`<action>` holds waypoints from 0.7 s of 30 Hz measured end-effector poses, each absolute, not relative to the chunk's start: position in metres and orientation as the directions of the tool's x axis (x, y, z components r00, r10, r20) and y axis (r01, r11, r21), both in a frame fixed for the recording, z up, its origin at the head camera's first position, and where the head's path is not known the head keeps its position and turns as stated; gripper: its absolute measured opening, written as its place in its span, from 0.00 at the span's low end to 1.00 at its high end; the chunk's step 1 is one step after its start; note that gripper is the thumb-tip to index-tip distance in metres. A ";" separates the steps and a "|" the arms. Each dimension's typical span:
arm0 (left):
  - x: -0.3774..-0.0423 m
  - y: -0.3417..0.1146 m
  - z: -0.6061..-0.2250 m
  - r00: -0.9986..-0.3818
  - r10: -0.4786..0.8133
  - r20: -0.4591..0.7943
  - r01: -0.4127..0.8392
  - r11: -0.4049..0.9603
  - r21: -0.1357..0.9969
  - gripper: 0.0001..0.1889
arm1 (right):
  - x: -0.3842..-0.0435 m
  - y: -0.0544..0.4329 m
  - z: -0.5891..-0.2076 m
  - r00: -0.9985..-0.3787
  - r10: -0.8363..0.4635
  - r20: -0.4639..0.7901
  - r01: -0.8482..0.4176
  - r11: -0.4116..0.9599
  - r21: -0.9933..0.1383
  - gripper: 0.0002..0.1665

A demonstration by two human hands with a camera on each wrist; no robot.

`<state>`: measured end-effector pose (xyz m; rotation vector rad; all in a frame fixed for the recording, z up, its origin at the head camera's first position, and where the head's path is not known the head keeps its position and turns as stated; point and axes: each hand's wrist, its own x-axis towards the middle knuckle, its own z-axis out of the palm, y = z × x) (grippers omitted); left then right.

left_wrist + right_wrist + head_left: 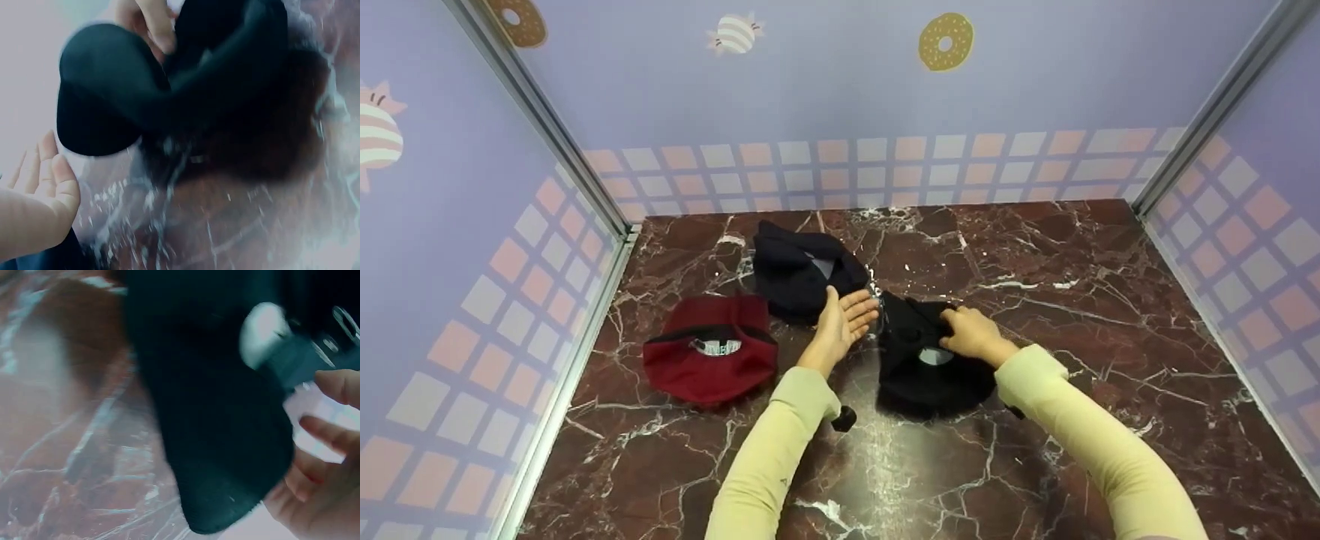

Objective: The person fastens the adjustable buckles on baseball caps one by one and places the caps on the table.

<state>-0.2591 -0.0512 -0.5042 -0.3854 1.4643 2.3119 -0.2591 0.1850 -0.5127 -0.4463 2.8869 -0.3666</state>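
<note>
A black cap [919, 375] hangs over the marbled surface, its opening showing a pale label inside. My right hand [973, 334] grips its edge from the right. In the right wrist view the thumb and fingers of that hand [329, 455] are beside the black cap [214, 410], near a strap with metal fittings. My left hand [844, 324] is held open to the left of this cap, palm turned towards it and holding nothing. Just behind the left hand lies a dark navy cap [795, 262]. To its left is a dark red cap [709, 375], opening facing me.
The dark red marbled surface [930, 480] is bounded by lilac printed panels [840, 97] at the back and on both sides. Metal strips [562, 390] run along the panel edges. A small black object [844, 418] sits at the left cuff.
</note>
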 end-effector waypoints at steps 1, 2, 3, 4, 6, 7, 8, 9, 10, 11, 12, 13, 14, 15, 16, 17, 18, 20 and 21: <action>-0.258 -0.049 -0.502 -0.899 0.169 -0.405 -0.438 -0.396 0.807 0.37 | -0.257 0.184 -0.515 -0.937 -0.317 -0.145 -0.280 0.932 -0.229 0.29; -0.257 -0.047 -0.499 -0.905 0.176 -0.387 -0.425 -0.399 0.812 0.36 | -0.255 0.183 -0.518 -0.942 -0.310 -0.129 -0.283 0.940 -0.188 0.31; -0.256 -0.044 -0.496 -0.910 0.185 -0.371 -0.415 -0.398 0.818 0.36 | -0.254 0.182 -0.521 -0.946 -0.306 -0.108 -0.289 0.945 -0.152 0.32; -0.255 -0.042 -0.494 -0.915 0.200 -0.351 -0.403 -0.390 0.828 0.35 | -0.252 0.181 -0.523 -0.949 -0.302 -0.085 -0.292 0.949 -0.119 0.33; -0.253 -0.037 -0.490 -0.921 0.227 -0.315 -0.380 -0.353 0.855 0.33 | -0.250 0.181 -0.527 -0.956 -0.290 -0.037 -0.288 0.956 -0.065 0.31; -0.252 -0.034 -0.488 -0.923 0.239 -0.300 -0.368 -0.325 0.871 0.32 | -0.249 0.181 -0.528 -0.959 -0.282 -0.018 -0.281 0.959 -0.047 0.30; -0.251 -0.031 -0.487 -0.925 0.247 -0.289 -0.355 -0.291 0.888 0.31 | -0.248 0.181 -0.530 -0.962 -0.272 -0.002 -0.272 0.962 -0.039 0.29; -0.249 -0.028 -0.486 -0.927 0.255 -0.276 -0.339 -0.255 0.905 0.29 | -0.248 0.181 -0.531 -0.965 -0.263 0.010 -0.263 0.964 -0.035 0.28; -0.248 -0.026 -0.486 -0.930 0.258 -0.262 -0.320 -0.215 0.923 0.28 | -0.247 0.181 -0.531 -0.967 -0.256 0.017 -0.256 0.966 -0.033 0.27; -0.247 -0.023 -0.486 -0.933 0.256 -0.252 -0.302 -0.176 0.937 0.27 | -0.247 0.182 -0.532 -0.968 -0.248 0.024 -0.249 0.968 -0.036 0.27; -0.246 -0.021 -0.485 -0.937 0.254 -0.241 -0.282 -0.137 0.950 0.27 | -0.246 0.182 -0.533 -0.970 -0.242 0.029 -0.243 0.969 -0.041 0.27; -0.245 -0.019 -0.485 -0.941 0.252 -0.224 -0.255 -0.095 0.962 0.27 | -0.245 0.182 -0.533 -0.971 -0.236 0.034 -0.238 0.970 -0.047 0.26; -0.243 -0.017 -0.485 -0.947 0.247 -0.205 -0.226 -0.057 0.973 0.27 | -0.245 0.182 -0.534 -0.972 -0.233 0.037 -0.235 0.971 -0.050 0.26; -0.242 -0.015 -0.485 -0.953 0.246 -0.177 -0.187 -0.018 0.982 0.27 | -0.245 0.183 -0.534 -0.973 -0.229 0.044 -0.231 0.972 -0.053 0.26; -0.241 -0.013 -0.485 -0.959 0.244 -0.148 -0.146 0.022 0.989 0.27 | -0.244 0.183 -0.534 -0.973 -0.224 0.049 -0.227 0.972 -0.058 0.26; -0.239 -0.011 -0.485 -0.963 0.244 -0.110 -0.095 0.073 0.993 0.27 | -0.244 0.183 -0.535 -0.974 -0.219 0.054 -0.223 0.973 -0.062 0.26; -0.238 -0.010 -0.485 -0.967 0.248 -0.064 -0.032 0.130 0.991 0.27 | -0.244 0.183 -0.535 -0.974 -0.217 0.058 -0.221 0.973 -0.066 0.26; -0.235 -0.006 -0.485 -0.964 0.264 0.018 0.087 0.254 0.963 0.27 | -0.244 0.183 -0.535 -0.975 -0.215 0.063 -0.220 0.973 -0.071 0.25; -0.233 -0.005 -0.485 -0.959 0.277 0.057 0.150 0.329 0.932 0.27 | -0.245 0.182 -0.536 -0.975 -0.215 0.063 -0.220 0.973 -0.075 0.25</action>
